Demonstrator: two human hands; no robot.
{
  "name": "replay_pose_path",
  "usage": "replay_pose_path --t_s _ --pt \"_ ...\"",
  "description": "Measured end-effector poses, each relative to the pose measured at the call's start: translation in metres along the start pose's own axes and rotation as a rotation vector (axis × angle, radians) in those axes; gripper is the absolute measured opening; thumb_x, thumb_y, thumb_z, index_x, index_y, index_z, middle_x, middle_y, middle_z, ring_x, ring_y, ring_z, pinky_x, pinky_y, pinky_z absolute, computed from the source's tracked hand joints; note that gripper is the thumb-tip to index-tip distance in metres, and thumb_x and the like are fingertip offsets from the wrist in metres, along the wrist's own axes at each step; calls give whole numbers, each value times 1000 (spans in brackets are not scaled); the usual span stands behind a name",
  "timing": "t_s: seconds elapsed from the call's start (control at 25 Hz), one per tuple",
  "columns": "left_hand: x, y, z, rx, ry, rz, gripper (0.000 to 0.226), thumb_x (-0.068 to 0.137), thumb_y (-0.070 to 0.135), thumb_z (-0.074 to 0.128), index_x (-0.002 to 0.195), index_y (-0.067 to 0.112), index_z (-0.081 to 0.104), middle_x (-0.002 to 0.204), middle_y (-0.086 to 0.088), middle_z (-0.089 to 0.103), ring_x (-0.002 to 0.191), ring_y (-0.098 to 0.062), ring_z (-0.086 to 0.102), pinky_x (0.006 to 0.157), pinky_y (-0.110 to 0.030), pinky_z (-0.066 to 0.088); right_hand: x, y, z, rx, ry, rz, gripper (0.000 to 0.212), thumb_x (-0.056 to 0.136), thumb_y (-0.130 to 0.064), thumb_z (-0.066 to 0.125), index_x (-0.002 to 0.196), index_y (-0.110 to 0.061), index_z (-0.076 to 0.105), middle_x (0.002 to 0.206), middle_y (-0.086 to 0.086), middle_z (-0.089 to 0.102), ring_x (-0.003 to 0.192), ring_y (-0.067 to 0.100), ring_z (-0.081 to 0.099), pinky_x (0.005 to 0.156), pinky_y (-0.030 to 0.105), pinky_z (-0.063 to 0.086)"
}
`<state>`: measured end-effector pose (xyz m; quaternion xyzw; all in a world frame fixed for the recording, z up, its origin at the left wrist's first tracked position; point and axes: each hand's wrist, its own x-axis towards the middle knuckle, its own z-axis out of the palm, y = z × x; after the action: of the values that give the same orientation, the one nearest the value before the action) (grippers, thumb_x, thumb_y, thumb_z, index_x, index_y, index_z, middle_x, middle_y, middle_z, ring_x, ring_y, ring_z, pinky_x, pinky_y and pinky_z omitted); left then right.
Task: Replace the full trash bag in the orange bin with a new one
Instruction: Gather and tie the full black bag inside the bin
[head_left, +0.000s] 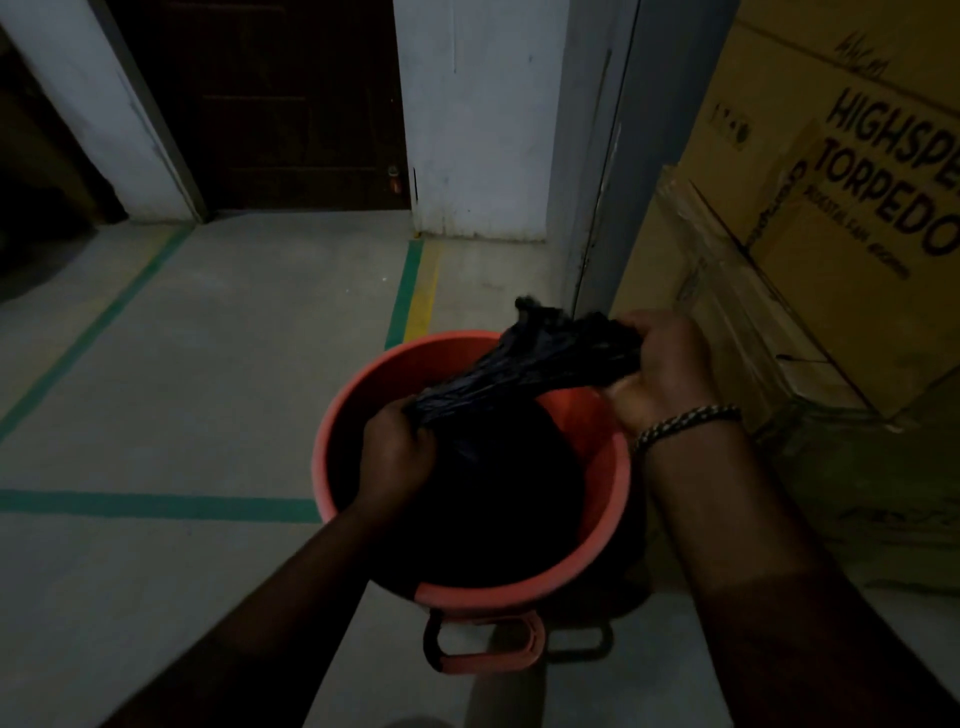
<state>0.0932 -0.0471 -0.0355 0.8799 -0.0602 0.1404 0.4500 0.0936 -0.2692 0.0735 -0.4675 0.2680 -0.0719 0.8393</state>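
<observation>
On the grey concrete floor (208, 374), crossed by green tape lines (156, 505), the left hand (397, 441) was curled tight round the base of the bag's gathered neck, just inside the rim; the round orange plastic bin (619, 483) stood upright with its handle towards the person; the full black plastic trash bag (524, 358) sat inside it, its neck stretched taut up and to the right; the right hand (662, 364), a braided bracelet (685, 422) at its wrist, clamped the free end of that neck, fingers wrapped closed; printed brown cardboard boxes (831, 218) stood stacked just beside the bin. The step in hand looked like twisting or knotting the neck shut; next would likely be finishing the tie, then lifting the bag straight up clear of the rim; no new bag was visible.
</observation>
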Motion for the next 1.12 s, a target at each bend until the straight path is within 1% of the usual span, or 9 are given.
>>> replay_pose_path --t_s 0.08,0.2,0.32,0.44,0.56,0.76,0.92,1.04,1.12 --pt "0 -4 0 61 -8 -55 43 69 15 43 96 1 74 95 -16 76 93 -28 71 72 -21 42 4 -9 -7 -552 324 -526 65 65 -8 64 130 -8 52 132 11 57 109 29 64 79 27 55" --pt "-6 -3 7 79 -54 -15 31 77 15 52 98 5 73 95 -13 76 93 -28 72 77 -27 47 -27 -2 12 -1036 -149 -1151 66 74 -1 65 135 -21 51 142 4 49 136 20 43 118 28 29" --pt "-16 4 16 4 -142 96 34 76 20 56 104 8 71 98 -3 74 91 -13 69 79 -14 49 -43 45 28 -1634 -723 -906 95 74 -17 70 153 -38 23 153 -3 40 149 19 25 120 64 -2" --pt "-13 -2 15 12 -150 158 28 78 11 67 106 10 70 100 -4 74 92 -9 68 83 -8 47 -31 74 15 -1921 -726 -715 91 79 -31 65 156 -38 16 143 0 54 138 25 44 117 66 10" --pt "-12 1 7 16 -142 141 17 81 25 59 96 24 67 95 4 71 89 -10 68 81 -23 51 -26 61 6 -1929 -621 -869 56 82 -33 59 138 -34 52 120 1 70 111 29 64 98 42 48" --pt "-12 8 8 -30 -119 -1 43 84 27 43 114 13 70 114 -2 71 107 -18 66 98 -29 49 -34 68 12 -1762 -514 -1163 38 80 -33 42 94 -21 74 83 7 75 80 33 69 79 39 49" --pt "-17 19 14 -104 -62 116 50 80 21 48 126 6 64 125 -7 62 121 -13 57 111 -23 38 -43 70 20 -1310 -612 -629 23 78 -21 49 68 -28 68 77 7 74 73 27 70 71 38 56" --pt "-16 22 20 -87 -125 160 58 82 34 47 136 15 57 131 -14 61 128 -36 55 112 -56 37 -41 67 25 -938 -562 -278 17 67 -11 54 59 -15 68 62 10 70 60 23 66 69 43 55" --pt "-12 36 21 -36 -272 0 55 95 36 39 140 8 53 142 -21 53 138 -39 45 116 -59 26 -38 59 24 -796 -546 -217 14 57 -9 53 57 -6 66 60 18 67 58 28 62 68 40 51"
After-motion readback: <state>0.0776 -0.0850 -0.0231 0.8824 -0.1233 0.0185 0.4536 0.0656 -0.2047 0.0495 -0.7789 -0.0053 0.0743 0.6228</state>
